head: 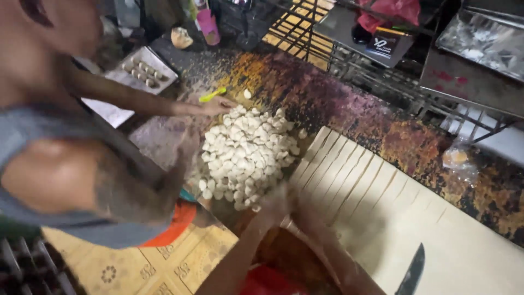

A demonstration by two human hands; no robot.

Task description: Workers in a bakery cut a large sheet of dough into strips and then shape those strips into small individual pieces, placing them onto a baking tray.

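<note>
Both of the person's hands are showing only as motion blur at the 6 o'clock edge of the pile of cut dough pieces [245,147]. The left hand [271,205] and right hand [303,210] are lying close together there, and I cannot tell whether either is gripping, spread or closed. The pile is sitting on the floured, mottled worktop [349,104]. Just beside it, at 4 o'clock, a dough sheet cut into strips [349,180] is lying. A co-worker's hand [217,105] is reaching in at 11 o'clock of the pile, next to a yellow-green scraper [213,94], with a tray of shaped pieces [144,71] further out. A dark-bladed knife [413,269] is lying loose on the uncut dough at 4 o'clock of the hands. In my judgement, three hazards are arising. A fast sweep could be pushing pieces off the worktop's near edge onto the patterned floor [164,262]. Two people's hands are working one pile and could be colliding. The knife, too, is resting within arm-swing.
</note>
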